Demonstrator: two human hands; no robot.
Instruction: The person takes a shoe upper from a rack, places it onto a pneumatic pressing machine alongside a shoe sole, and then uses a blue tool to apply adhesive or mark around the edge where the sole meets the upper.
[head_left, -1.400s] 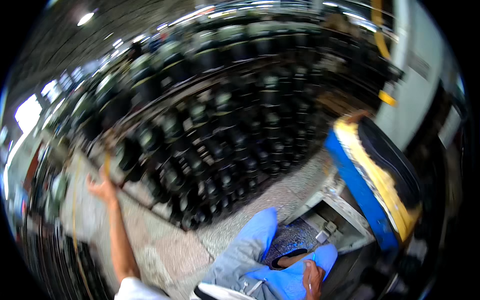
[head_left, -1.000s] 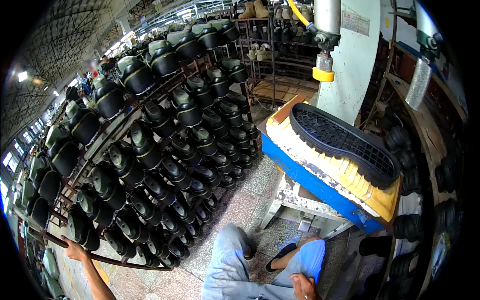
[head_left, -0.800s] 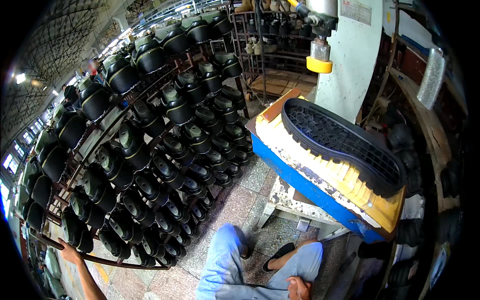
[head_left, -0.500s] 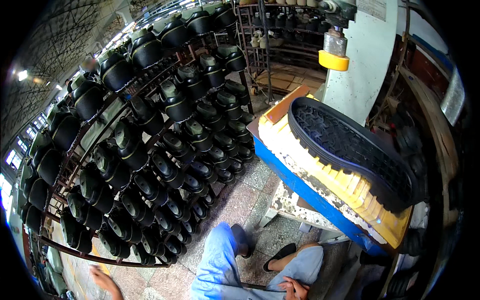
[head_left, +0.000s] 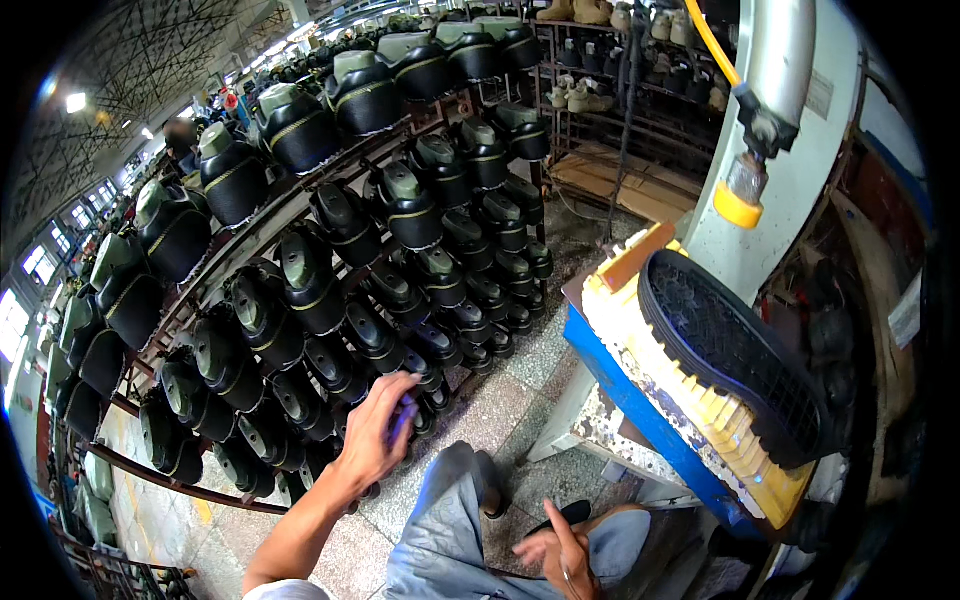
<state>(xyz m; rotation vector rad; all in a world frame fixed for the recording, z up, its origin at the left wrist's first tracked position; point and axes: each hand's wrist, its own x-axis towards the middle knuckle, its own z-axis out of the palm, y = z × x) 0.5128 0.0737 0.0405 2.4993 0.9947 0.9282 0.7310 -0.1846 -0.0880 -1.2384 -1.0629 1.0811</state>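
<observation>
Speckled floor beside shoe rack, trussed roof overhead

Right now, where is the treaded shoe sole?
In the head view, the treaded shoe sole lies at right on the yellow pad, below the yellow-tipped cylinder.

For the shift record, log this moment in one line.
left hand: open, in front of shoes | right hand: by knee, grip unclear | sole: on yellow block

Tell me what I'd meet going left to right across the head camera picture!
Bright windows, left hand, right hand, black shoe sole.
</observation>
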